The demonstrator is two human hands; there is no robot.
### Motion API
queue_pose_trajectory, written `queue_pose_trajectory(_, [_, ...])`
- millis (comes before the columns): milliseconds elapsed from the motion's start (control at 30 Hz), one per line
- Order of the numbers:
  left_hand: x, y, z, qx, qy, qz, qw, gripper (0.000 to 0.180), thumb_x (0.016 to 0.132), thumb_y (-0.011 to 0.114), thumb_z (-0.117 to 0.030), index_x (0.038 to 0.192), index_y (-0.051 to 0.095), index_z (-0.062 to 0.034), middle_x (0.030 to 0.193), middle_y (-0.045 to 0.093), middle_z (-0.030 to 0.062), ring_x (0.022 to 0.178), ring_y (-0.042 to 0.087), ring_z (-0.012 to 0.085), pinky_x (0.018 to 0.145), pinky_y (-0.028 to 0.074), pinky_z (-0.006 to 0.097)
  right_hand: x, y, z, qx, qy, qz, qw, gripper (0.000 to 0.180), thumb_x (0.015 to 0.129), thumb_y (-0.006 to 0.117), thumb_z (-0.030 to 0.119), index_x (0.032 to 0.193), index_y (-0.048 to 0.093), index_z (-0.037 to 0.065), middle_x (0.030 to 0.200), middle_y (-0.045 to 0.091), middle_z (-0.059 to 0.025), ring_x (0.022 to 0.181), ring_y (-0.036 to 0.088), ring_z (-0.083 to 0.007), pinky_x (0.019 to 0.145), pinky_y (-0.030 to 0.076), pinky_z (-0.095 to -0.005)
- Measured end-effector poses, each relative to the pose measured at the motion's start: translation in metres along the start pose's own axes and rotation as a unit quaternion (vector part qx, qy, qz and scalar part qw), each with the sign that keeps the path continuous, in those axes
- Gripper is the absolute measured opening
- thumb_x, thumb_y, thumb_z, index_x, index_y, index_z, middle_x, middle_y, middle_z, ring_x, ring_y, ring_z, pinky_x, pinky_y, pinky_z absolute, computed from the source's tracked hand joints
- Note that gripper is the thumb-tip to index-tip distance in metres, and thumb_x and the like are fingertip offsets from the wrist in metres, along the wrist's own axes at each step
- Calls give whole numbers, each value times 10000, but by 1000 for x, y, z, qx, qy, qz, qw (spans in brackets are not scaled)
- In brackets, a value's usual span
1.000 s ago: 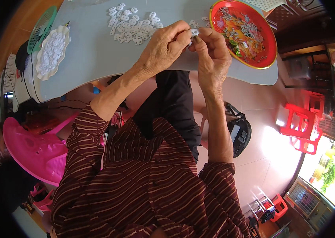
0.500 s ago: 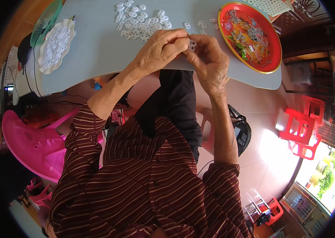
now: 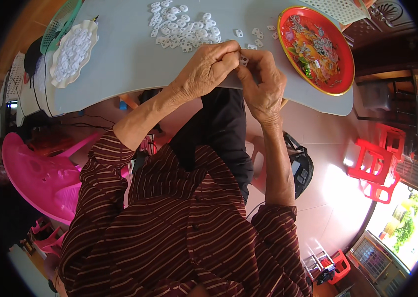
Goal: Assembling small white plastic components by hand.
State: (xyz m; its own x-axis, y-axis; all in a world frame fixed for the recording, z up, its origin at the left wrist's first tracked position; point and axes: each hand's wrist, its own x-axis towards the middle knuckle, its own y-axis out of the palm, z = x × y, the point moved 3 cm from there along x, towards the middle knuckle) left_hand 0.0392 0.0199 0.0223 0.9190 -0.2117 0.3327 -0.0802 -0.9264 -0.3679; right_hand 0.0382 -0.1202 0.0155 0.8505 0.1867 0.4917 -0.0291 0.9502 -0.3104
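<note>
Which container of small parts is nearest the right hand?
The gold-rimmed red tray, to the right of the right hand, holding mostly grey pieces. The white wavy-edged dish, full of white pieces, lies far left.

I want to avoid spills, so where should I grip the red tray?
Probably on opposite parts of the gold rim, coming from left and right: the red tray is broad and shallow, its edge is raised, and loose small grey pieces lie inside, so level support matters.
</note>
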Motion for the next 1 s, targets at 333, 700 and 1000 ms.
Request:
queue_pose_trajectory(333, [-1, 0, 2, -6, -61, 52, 997, 258, 891, 383, -202, 890, 475, 38, 704, 490, 127, 641, 489, 202, 633, 430, 302, -2, 0, 1, 15, -9, -4, 1000, 232, 710, 688, -44, 911, 580, 0, 703, 596, -103, 602, 588, -179, 568, 460, -286])
queue_pose_trajectory(700, [-1, 3, 15, 97, 165, -7, 981, 244, 893, 399, -217, 855, 465, 15, 688, 483, 120, 633, 480, 186, 605, 425, 305, 1, 2, 7, -19, 4, -6, 1000, 228, 719, 710, -7, 910, 588, 12, 705, 608, -81, 608, 589, -152, 560, 463, -279])
queue_pose_trajectory(1000, [-4, 2, 4, 26, 11, 11, 1000, 235, 899, 398, -208, 847, 473, 8, 650, 444, 97, 591, 423, 160, 570, 403, 309, -2, 3, 5, -48, -6, -9, 999, 222, 716, 697, -24, 901, 580, 16, 706, 605, -86, 604, 591, -165, 562, 463, -277])
